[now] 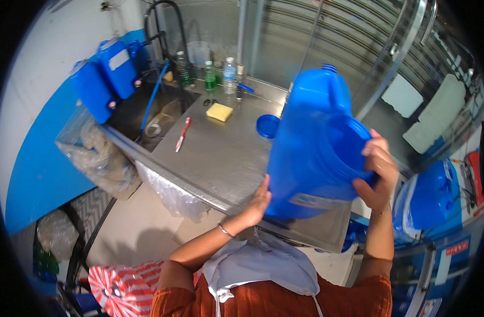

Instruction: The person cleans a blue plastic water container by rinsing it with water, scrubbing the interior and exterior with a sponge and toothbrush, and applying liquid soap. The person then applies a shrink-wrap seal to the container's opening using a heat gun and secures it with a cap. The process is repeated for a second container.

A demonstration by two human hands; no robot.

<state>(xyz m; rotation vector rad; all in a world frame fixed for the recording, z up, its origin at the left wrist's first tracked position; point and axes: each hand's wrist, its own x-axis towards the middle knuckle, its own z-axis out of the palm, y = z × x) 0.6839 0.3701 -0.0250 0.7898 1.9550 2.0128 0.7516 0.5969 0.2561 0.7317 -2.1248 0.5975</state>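
A large blue plastic water container (301, 158) is tilted above the front of the steel counter, its wide round mouth facing right and toward me. My right hand (378, 170) grips the rim of that mouth, thumb outside and fingers over the edge. Flat against the lower left side, my left hand (259, 204) supports the container; part of its fingers is hidden. On the counter behind it lies a blue round screw lid (268, 126). A yellow sponge (219, 112) and a red-and-white toothbrush (182, 134) lie farther left.
Left is a steel sink (168, 115) with a black faucet (182, 35); two blue containers (117, 65) stand at its far side. Bottles, including a green one (210, 75), line the counter's back. Plastic bags (103, 158) hang at the left edge. A glass door (384, 75) stands behind.
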